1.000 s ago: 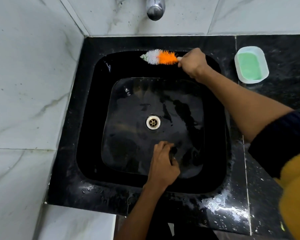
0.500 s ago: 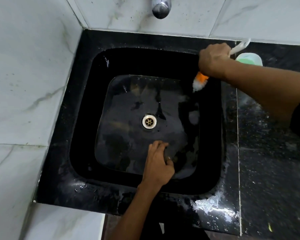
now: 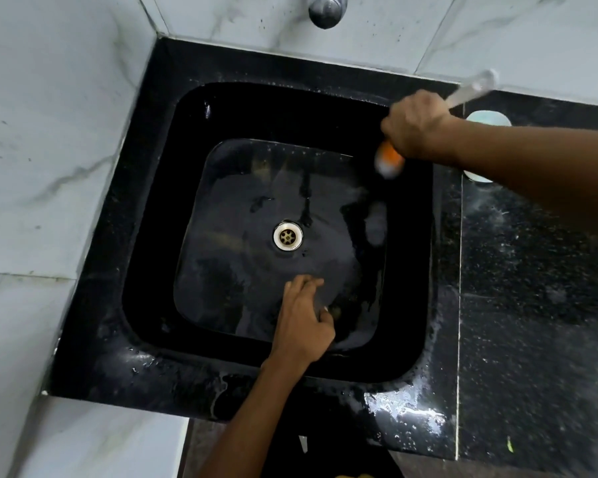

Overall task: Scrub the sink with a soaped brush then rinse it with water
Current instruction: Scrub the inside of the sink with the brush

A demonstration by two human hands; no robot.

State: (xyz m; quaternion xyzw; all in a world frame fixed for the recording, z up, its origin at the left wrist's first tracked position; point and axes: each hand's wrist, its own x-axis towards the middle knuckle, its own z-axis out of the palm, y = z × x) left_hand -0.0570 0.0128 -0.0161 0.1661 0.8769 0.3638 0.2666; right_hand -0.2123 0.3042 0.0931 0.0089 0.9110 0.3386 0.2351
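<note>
Right hand (image 3: pixel 416 124) is gripping the brush (image 3: pixel 389 162) in a closed fist, fingers wrapped around the handle; the pale handle end is sticking out past the hand toward the back wall, and the orange-and-white bristle head is pointing down out of the fist. Bristles are lying against the upper right inner wall of the sink (image 3: pixel 152 305), near its back right corner; the head is motion-blurred, so actual contact with the wall is probable but not certain. Left hand (image 3: pixel 304 326) is reaching over the front rim into the basin, fingers fairly straight and spread, fingertips resting on the wet basin floor just in front of the drain (image 3: pixel 288 236); it is holding nothing. Basin is black and square, with a film of water lying across the floor. Tap spout (image 3: pixel 324 10) is hanging from the marble wall above the back rim; no stream is showing. Soap dish (image 3: pixel 487 119) is sitting on the table beside the sink's right rim toward the back edge, mostly covered by the right forearm. Table (image 3: pixel 532 305), right of the sink, is showing wet streaks and droplets, heaviest at the front right corner of the sink surround.
</note>
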